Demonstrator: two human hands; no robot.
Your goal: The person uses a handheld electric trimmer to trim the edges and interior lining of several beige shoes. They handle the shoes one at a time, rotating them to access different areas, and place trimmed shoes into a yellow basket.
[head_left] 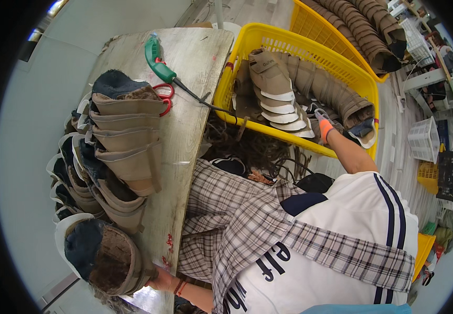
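My left hand (162,280) is at the bottom left, closed on the edge of a brown boot upper (124,267) with dark fleece lining and a white rim. Its fingertips are partly hidden behind the upper. My right hand (322,124), with an orange and pale covering on its fingers, reaches into a yellow basket (354,73) at the upper right. Its fingers are together among the uppers, beside a nested stack of brown uppers (271,78) with white edges. What they pinch, if anything, is too small to make out.
Nested uppers (127,125) are piled on the worn wooden table (184,125). A green corded tool (157,62) and red-handled scissors (164,94) lie behind them. Brown scraps (247,144) hang between table and basket. Another yellow basket (320,31) stands beyond, with more uppers (362,31).
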